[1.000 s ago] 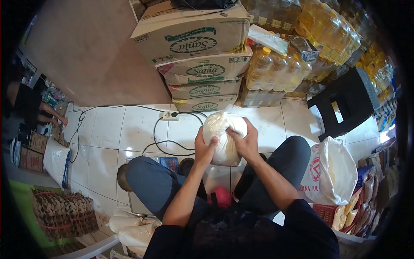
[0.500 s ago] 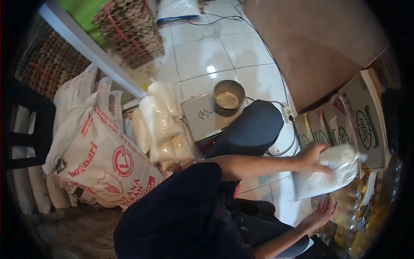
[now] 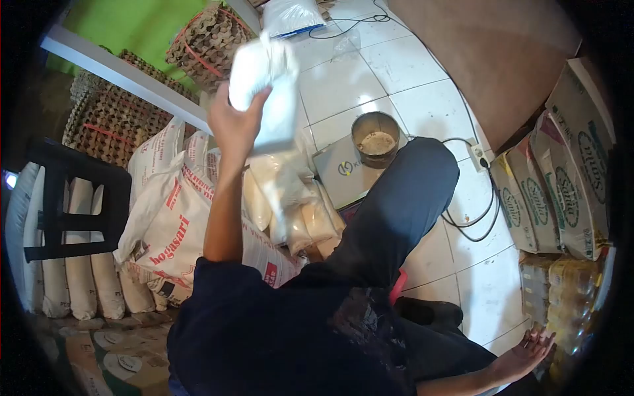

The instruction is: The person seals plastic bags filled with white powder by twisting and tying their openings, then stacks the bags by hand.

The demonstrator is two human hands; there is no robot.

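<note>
My left hand grips a filled plastic bag of white powder, raised above a group of similar filled bags. Those bags hold cream-white contents and lie piled beside a large printed flour sack. Low at the right, my right hand is empty, its fingers loosely apart, close to yellow bottles. In front of my knee, a metal pot with some pale powder inside stands on a flat-topped scale or box.
Cartons line the right side. A black cable runs over the tiled floor to a power socket. On the left are a black plastic stool, stacked egg trays and a pale post.
My left hand has swung the bag of white powder from the right side across to the left, above the other bags. My right hand has shifted slightly right and down in view.
</note>
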